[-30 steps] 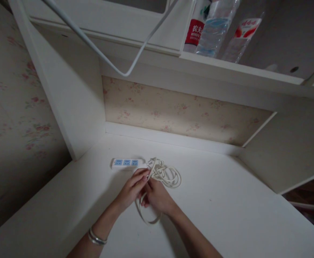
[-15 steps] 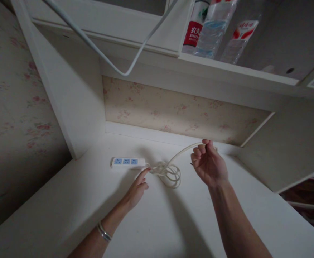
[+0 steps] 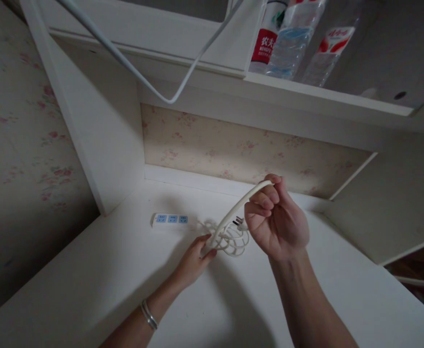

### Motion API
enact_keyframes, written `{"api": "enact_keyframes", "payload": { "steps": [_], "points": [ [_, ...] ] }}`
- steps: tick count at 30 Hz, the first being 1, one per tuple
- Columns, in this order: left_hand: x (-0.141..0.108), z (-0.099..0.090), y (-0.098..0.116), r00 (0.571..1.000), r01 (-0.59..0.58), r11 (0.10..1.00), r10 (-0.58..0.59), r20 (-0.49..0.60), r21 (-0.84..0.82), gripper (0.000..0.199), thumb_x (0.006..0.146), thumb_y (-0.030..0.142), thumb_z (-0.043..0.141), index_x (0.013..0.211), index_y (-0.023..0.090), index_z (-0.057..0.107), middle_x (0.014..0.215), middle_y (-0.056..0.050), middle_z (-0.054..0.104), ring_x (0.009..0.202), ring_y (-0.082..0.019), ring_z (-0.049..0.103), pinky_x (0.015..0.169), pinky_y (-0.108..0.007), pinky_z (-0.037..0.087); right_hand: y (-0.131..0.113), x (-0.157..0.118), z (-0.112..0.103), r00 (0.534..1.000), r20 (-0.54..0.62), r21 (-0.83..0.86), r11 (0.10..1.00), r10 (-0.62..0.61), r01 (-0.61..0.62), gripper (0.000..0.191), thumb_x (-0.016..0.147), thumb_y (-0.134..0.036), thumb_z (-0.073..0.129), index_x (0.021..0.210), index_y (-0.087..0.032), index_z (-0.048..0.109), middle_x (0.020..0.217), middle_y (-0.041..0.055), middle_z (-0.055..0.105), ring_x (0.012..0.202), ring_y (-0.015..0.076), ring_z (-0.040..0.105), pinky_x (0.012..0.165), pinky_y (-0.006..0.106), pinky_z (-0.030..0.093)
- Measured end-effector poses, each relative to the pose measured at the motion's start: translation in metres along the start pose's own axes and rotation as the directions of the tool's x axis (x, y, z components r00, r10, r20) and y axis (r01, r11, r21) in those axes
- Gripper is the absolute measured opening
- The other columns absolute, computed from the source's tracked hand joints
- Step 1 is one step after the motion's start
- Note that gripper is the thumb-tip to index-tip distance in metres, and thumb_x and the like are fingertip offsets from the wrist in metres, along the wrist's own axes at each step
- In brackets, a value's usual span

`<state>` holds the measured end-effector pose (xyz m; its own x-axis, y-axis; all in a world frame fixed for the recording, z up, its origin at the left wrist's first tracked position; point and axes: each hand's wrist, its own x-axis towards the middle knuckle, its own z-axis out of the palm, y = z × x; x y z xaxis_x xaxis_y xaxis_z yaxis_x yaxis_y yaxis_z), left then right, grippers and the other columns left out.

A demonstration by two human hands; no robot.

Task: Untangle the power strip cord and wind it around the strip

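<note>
A white power cord (image 3: 233,209) rises from a loose coil and runs between my two hands. My left hand (image 3: 194,258), with a silver bracelet on its wrist, is closed around the cord's lower part. Higher and to the right, my right hand (image 3: 279,217) pinches the cord between thumb and forefinger, its other fingers curled. A plug (image 3: 240,222) with metal prongs pokes out beside the right hand, partly hidden by it. Left of the coil lies a white power strip (image 3: 170,225) with several blue sockets, flat on the white desk (image 3: 124,270).
Above the desk, plastic bottles (image 3: 287,43) stand on an open shelf (image 3: 328,99). A bent white rod (image 3: 170,99) hangs across the upper left. White side panels (image 3: 99,121) flank the desk, with flowered wallpaper (image 3: 248,145) at the back.
My left hand has gone from pointing beside the coil to gripping the cord. My right hand has come left and nearer. The cord between them is lifted, and the plug shows more clearly.
</note>
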<state>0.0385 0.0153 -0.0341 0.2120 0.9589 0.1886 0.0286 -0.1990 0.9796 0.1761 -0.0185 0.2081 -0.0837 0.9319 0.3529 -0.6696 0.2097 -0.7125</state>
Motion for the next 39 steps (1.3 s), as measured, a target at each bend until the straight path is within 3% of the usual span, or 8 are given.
{"api": "enact_keyframes", "payload": {
  "steps": [5, 8, 13, 19, 24, 28, 34, 39],
  "points": [
    [-0.002, -0.001, 0.005, 0.992, -0.095, 0.99, 0.085, 0.098, 0.107, 0.028, 0.089, 0.039, 0.05, 0.098, 0.021, 0.07, 0.117, -0.009, 0.063, 0.114, -0.024, 0.054, 0.101, -0.038, 0.039, -0.003, 0.013, -0.006, 0.998, 0.022, -0.044, 0.997, -0.056, 0.057, 0.019, 0.097, -0.03, 0.041, 0.084, -0.028, 0.055, 0.06, -0.0063, 0.044, 0.054, 0.0077, 0.047, 0.051, 0.016, 0.045],
    [-0.003, -0.004, 0.007, 0.993, -0.035, 0.998, 0.03, 0.116, 0.047, 0.029, 0.086, 0.042, 0.055, 0.098, 0.02, 0.068, 0.117, -0.011, 0.063, 0.107, -0.024, 0.058, 0.094, -0.037, 0.044, -0.002, 0.025, -0.027, 0.998, 0.0, -0.011, 0.998, -0.061, 0.061, 0.015, 0.094, -0.029, 0.047, 0.083, -0.026, 0.057, 0.063, -0.007, 0.05, 0.056, 0.0059, 0.05, 0.055, 0.016, 0.046],
    [0.002, -0.015, 0.012, 0.988, 0.076, 0.976, -0.102, -0.117, -0.206, 0.034, 0.08, 0.045, 0.063, 0.096, 0.016, 0.063, 0.095, -0.008, 0.069, 0.095, -0.022, 0.062, 0.088, -0.035, 0.045, -0.011, 0.045, -0.097, 0.985, -0.157, -0.026, 0.998, -0.065, 0.062, 0.01, 0.088, -0.034, 0.058, 0.084, -0.025, 0.058, 0.068, -0.0081, 0.057, 0.059, 0.0054, 0.054, 0.059, 0.018, 0.047],
    [0.006, -0.04, 0.033, 0.951, -0.033, 0.786, -0.165, -0.261, -0.617, 0.02, 0.075, 0.034, 0.069, 0.08, 0.019, 0.056, 0.086, -0.001, 0.066, 0.082, -0.016, 0.063, 0.08, -0.033, 0.048, -0.022, 0.04, -0.201, 0.888, -0.449, -0.198, 0.98, -0.096, 0.006, 0.019, 0.087, -0.037, 0.058, 0.078, -0.021, 0.053, 0.062, -0.0062, 0.054, 0.054, 0.0084, 0.052, 0.053, 0.02, 0.046],
    [0.002, -0.047, 0.039, 0.963, 0.008, 0.767, -0.179, -0.202, -0.642, 0.022, 0.072, 0.023, 0.069, 0.07, 0.02, 0.048, 0.053, 0.01, 0.045, 0.045, -0.004, 0.038, 0.057, -0.021, 0.039, -0.011, 0.025, -0.265, 0.782, -0.619, -0.238, 0.966, -0.071, -0.101, 0.019, 0.09, -0.037, 0.052, 0.079, -0.021, 0.052, 0.06, -0.0069, 0.05, 0.05, 0.0069, 0.049, 0.052, 0.018, 0.044],
    [-0.002, -0.047, 0.038, 0.964, 0.039, 0.805, -0.187, -0.19, -0.592, 0.016, 0.065, 0.015, 0.064, 0.067, 0.019, 0.049, 0.059, 0.007, 0.044, 0.051, -0.006, 0.037, 0.048, -0.019, 0.027, -0.001, 0.02, -0.297, 0.719, -0.688, -0.271, 0.955, -0.103, -0.123, 0.016, 0.089, -0.032, 0.051, 0.078, -0.021, 0.05, 0.058, -0.0075, 0.049, 0.049, 0.0064, 0.048, 0.051, 0.018, 0.045],
    [-0.001, -0.046, 0.04, 0.958, 0.033, 0.76, -0.209, -0.196, -0.649, 0.017, 0.057, 0.008, 0.057, 0.063, 0.018, 0.045, 0.064, 0.006, 0.042, 0.058, -0.008, 0.041, 0.061, -0.021, 0.039, 0.005, 0.015, -0.335, 0.61, -0.772, -0.351, 0.92, -0.181, -0.172, 0.014, 0.088, -0.027, 0.05, 0.075, -0.021, 0.048, 0.06, -0.0059, 0.055, 0.051, 0.0065, 0.052, 0.053, 0.018, 0.048],
    [0.004, -0.044, 0.037, 0.939, 0.095, 0.685, -0.303, -0.164, -0.723, 0.022, 0.056, 0.009, 0.057, 0.066, 0.019, 0.041, 0.064, 0.007, 0.039, 0.052, -0.006, 0.039, 0.053, -0.021, 0.035, 0.024, 0.013, -0.358, 0.573, -0.802, -0.389, 0.875, -0.167, -0.289, 0.009, 0.08, -0.023, 0.057, 0.073, -0.021, 0.051, 0.063, -0.0031, 0.06, 0.056, 0.0091, 0.057, 0.05, 0.019, 0.05]
  ]
}}
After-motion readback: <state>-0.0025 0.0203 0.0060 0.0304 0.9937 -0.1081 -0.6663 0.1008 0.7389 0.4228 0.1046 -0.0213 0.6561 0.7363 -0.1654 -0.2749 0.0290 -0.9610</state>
